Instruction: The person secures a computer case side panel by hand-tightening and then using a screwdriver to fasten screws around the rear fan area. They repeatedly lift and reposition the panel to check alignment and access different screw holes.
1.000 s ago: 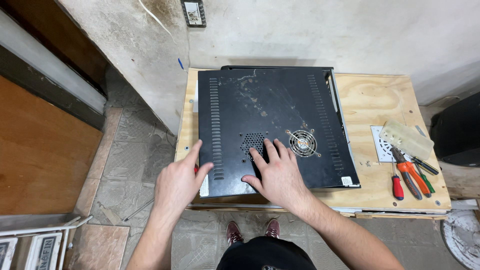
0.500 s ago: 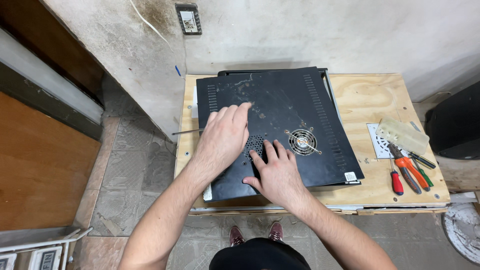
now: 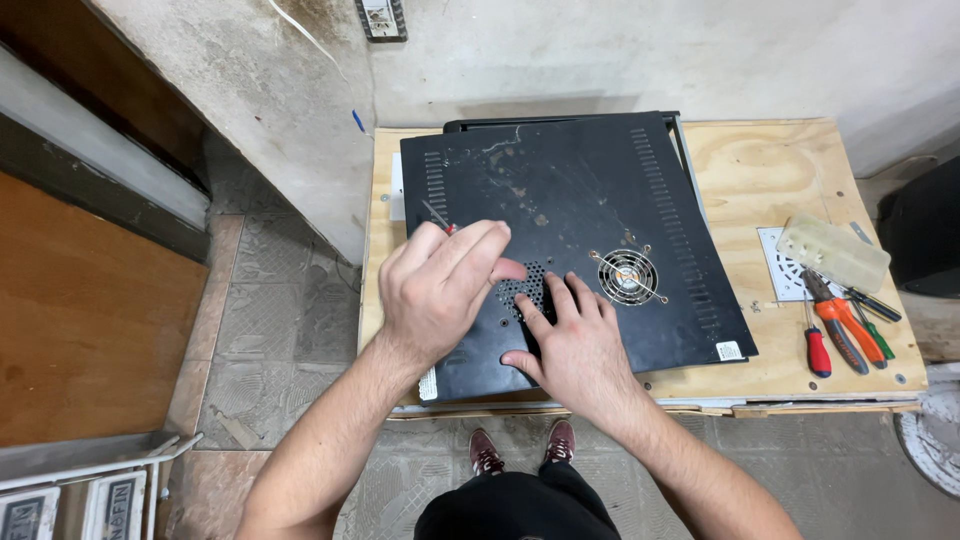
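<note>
A flat black metal case with vent slots and a round fan grille lies on a plywood table. My left hand hovers over the case's near left part, its fingers closed around a thin screwdriver whose metal shaft sticks out toward the far left. My right hand rests flat on the case just left of the fan grille, fingers spread over a small perforated patch.
At the table's right edge lie a red-handled screwdriver, orange pliers, a green-handled tool and a pale plastic box on a white grate. A concrete wall stands behind, a tiled floor to the left.
My left hand left the case's near left edge, reached farther onto the case, and now comes back holding a thin screwdriver. My right hand has stayed in place.
</note>
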